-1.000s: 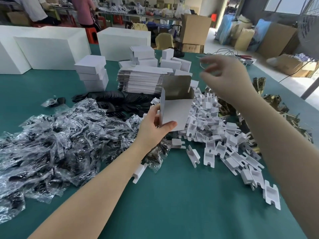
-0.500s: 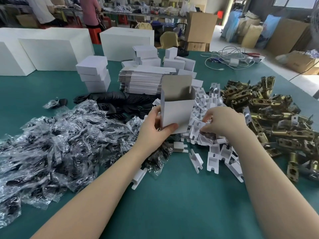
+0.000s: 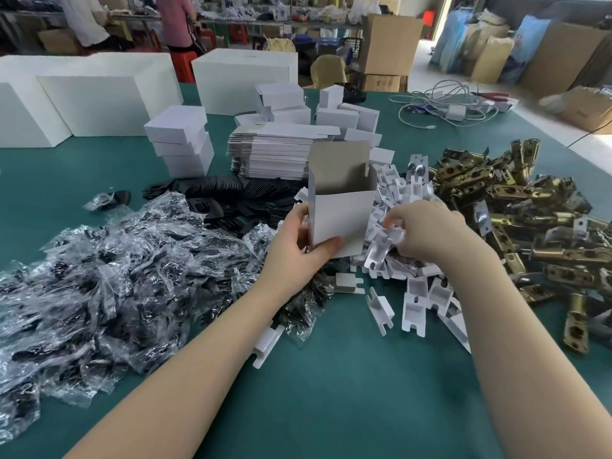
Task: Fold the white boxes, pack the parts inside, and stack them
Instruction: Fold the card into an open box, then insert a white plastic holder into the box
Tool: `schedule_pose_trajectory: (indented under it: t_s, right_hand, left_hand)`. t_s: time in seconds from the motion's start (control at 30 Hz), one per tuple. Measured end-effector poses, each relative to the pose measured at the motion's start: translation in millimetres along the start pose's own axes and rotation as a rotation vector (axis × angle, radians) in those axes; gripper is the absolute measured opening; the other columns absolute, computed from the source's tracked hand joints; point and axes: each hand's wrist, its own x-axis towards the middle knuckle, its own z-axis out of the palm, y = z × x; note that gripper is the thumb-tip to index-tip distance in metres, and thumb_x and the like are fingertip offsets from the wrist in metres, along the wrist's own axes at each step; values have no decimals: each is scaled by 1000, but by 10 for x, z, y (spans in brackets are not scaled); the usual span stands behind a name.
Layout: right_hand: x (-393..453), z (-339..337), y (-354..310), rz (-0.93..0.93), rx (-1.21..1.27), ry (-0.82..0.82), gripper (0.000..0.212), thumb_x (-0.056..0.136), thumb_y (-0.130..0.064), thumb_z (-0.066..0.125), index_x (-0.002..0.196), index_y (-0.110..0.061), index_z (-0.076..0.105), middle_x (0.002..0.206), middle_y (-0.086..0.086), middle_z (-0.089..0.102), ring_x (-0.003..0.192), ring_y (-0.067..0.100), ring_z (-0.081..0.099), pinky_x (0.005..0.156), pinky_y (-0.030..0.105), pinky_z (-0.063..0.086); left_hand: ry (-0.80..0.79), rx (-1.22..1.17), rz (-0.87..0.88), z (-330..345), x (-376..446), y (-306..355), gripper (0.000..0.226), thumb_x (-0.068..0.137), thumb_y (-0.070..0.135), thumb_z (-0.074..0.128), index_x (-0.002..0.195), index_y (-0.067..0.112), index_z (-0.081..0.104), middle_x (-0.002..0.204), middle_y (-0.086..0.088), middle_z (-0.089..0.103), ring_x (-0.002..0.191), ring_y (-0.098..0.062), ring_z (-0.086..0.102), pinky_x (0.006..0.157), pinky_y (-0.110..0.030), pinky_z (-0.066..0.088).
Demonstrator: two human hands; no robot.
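My left hand (image 3: 299, 246) grips an upright white box (image 3: 341, 207) by its lower left corner; the box's top flap stands open and shows a brown inside. Just right of it, my right hand (image 3: 427, 231) is down in the pile of white card inserts (image 3: 414, 293) and pinches one white insert (image 3: 381, 246). Brass latch parts (image 3: 516, 207) are heaped at the right. Bagged black parts (image 3: 109, 276) spread over the left. A pile of flat white box blanks (image 3: 278, 154) lies behind the box, and a short stack of closed white boxes (image 3: 180, 140) stands at its left.
The green table (image 3: 347, 392) is bare near me. Loose black plates (image 3: 225, 193) lie behind the bags. Large white cartons (image 3: 99, 104) stand at the back left, white cables (image 3: 443, 107) at the back right. People and brown cartons are beyond the table.
My right hand came down from mid-air onto the white insert pile and has taken hold of an insert. The left hand keeps the box upright in the same place.
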Motion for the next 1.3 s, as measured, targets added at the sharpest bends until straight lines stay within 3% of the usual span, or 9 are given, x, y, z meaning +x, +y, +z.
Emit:
schedule_pose_trajectory:
  t_s: [0.2, 0.33, 0.53, 0.77, 1.03, 1.1, 1.17, 1.23, 1.3]
  right_hand:
    - [-1, 11, -47, -84, 223, -60, 30, 86, -20, 70, 114, -30, 61, 108, -6, 57, 91, 17, 61, 88, 39, 54]
    - [21, 37, -22, -102, 268, -53, 31, 82, -20, 76, 104, -26, 55, 93, -8, 60, 82, 13, 62, 76, 34, 55]
    - [47, 15, 6, -114, 363, -36, 17, 86, -15, 72, 96, -25, 63, 88, -6, 63, 73, 11, 64, 59, 20, 50]
    - [21, -42, 2, -164, 384, -132, 7, 85, -23, 73, 89, -28, 70, 90, -5, 70, 81, 11, 67, 84, 32, 57]
    - [-101, -226, -11, -153, 430, -86, 13, 87, -18, 70, 80, -29, 67, 82, -4, 71, 74, 16, 68, 70, 25, 59]
    - [-206, -391, 32, -142, 449, -13, 5, 86, -23, 69, 83, -27, 68, 78, -6, 69, 65, 11, 64, 56, 18, 55]
    - [-336, -551, 43, -142, 518, 232, 6, 80, -32, 67, 84, -29, 67, 76, -11, 67, 58, 3, 62, 48, 10, 48]
    - [-466, -670, -40, -198, 677, 524, 7, 85, -27, 68, 91, -30, 67, 82, -15, 68, 65, -2, 64, 55, 8, 50]
    - [-553, -743, -198, -266, 812, 647, 13, 89, -18, 69, 98, -27, 70, 87, -13, 71, 71, 0, 66, 65, 14, 54]
  left_hand:
    - [5, -7, 1, 4, 12, -10, 54, 73, 38, 77, 98, 75, 46, 102, 10, 71, 95, -5, 68, 83, -25, 54]
    - [1, -11, 1, 8, 9, -5, 51, 69, 47, 76, 100, 74, 46, 101, 15, 70, 94, -4, 68, 81, -23, 54]
    - [4, -20, -2, 12, 9, -4, 50, 66, 49, 75, 101, 71, 47, 105, 5, 72, 97, -9, 69, 89, -37, 56]
    - [12, -24, -2, 14, 12, -10, 50, 68, 47, 76, 104, 69, 48, 104, 4, 72, 97, -12, 69, 90, -42, 57]
    - [4, -40, -6, 13, 15, -9, 48, 67, 46, 76, 102, 67, 49, 104, 4, 73, 97, -13, 69, 89, -43, 57]
    - [-7, -49, -15, 9, 12, -6, 49, 67, 45, 75, 103, 66, 50, 103, 4, 73, 96, -14, 69, 89, -43, 57]
    - [-18, -55, -21, -1, 8, 0, 49, 67, 45, 76, 104, 65, 51, 101, 6, 73, 96, -14, 69, 90, -43, 57]
    - [-26, -52, -18, -11, 6, 10, 48, 70, 43, 77, 105, 64, 51, 101, 10, 73, 96, -12, 69, 90, -43, 57]
    - [-29, -53, -10, -11, 1, 24, 48, 71, 42, 77, 105, 64, 51, 102, 11, 73, 96, -12, 69, 90, -44, 57]
